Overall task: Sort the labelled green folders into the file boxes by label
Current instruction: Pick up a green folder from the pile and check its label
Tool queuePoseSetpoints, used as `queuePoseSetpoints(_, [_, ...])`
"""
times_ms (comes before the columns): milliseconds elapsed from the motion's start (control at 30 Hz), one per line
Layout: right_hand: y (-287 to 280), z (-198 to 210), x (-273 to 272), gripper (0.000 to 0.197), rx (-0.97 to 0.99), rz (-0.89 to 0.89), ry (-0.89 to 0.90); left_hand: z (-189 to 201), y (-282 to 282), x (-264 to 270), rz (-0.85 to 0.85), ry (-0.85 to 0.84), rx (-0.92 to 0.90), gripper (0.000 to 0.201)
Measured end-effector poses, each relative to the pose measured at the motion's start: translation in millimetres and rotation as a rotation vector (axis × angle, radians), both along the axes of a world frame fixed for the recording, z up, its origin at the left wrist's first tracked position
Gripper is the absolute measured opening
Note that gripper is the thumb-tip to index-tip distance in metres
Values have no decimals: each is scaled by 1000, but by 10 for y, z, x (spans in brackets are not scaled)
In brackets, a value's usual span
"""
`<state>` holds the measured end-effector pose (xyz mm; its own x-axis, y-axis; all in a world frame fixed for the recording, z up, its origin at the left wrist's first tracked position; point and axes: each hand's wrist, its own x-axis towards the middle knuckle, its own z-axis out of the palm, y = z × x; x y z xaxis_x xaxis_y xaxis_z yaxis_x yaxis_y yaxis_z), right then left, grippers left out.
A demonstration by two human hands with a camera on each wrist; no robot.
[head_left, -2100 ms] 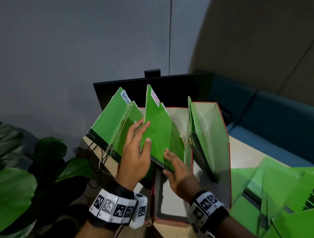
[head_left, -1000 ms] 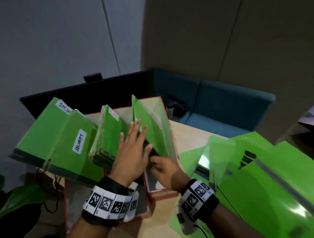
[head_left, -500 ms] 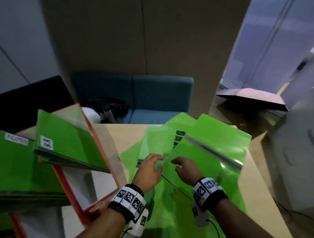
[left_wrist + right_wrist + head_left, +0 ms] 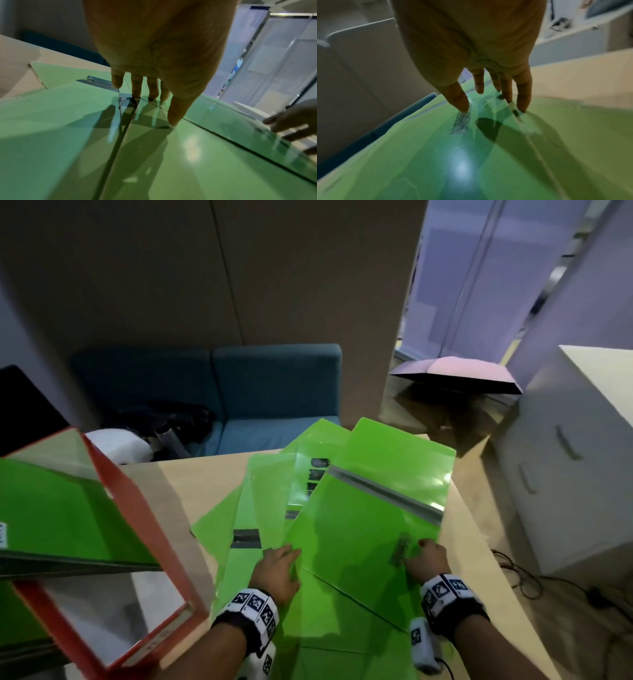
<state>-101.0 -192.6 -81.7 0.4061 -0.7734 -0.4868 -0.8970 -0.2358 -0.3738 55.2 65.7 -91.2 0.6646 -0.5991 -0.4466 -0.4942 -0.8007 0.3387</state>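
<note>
Several loose green folders lie fanned on the wooden table (image 4: 202, 477). The top folder (image 4: 373, 529) has a grey spine strip and a dark scribbled mark (image 4: 462, 123). My left hand (image 4: 284, 554) rests with straight fingers at that folder's left edge, fingertips (image 4: 137, 94) touching the overlapping sheets. My right hand (image 4: 424, 546) presses fingertips (image 4: 523, 105) onto the top folder beside the scribble, nothing gripped. At the left, a red-edged file box (image 4: 116, 494) holds upright green folders (image 4: 54, 508); their labels are mostly cut off.
A blue sofa (image 4: 246, 392) with a dark bag (image 4: 171, 419) stands behind the table. On the floor at the right there is an open umbrella (image 4: 455, 374). A white drawer cabinet (image 4: 575, 460) and floor cables (image 4: 534, 580) are to the right.
Both hands left the folders standing in the file boxes and came right onto the loose pile. In the last half second the right hand slid rightward across the top folder.
</note>
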Motion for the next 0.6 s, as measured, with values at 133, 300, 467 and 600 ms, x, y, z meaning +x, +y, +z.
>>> queuePoseSetpoints(133, [-89, -8, -8, 66, 22, -311, -176, -1, 4, -17, -134, -147, 129, 83])
queuePoseSetpoints(300, [-149, 26, 75, 68, -24, -303, -261, 34, 8, -155, -165, -126, 88, 94])
queuePoseSetpoints(467, [-39, 129, 235, 73, 33, -66, -186, 117, -42, -255, -349, -185, 54, 107])
queuePoseSetpoints(600, [-54, 179, 319, 71, 102, -36, -269, 205, -37, -263, -391, -148, -54, 97])
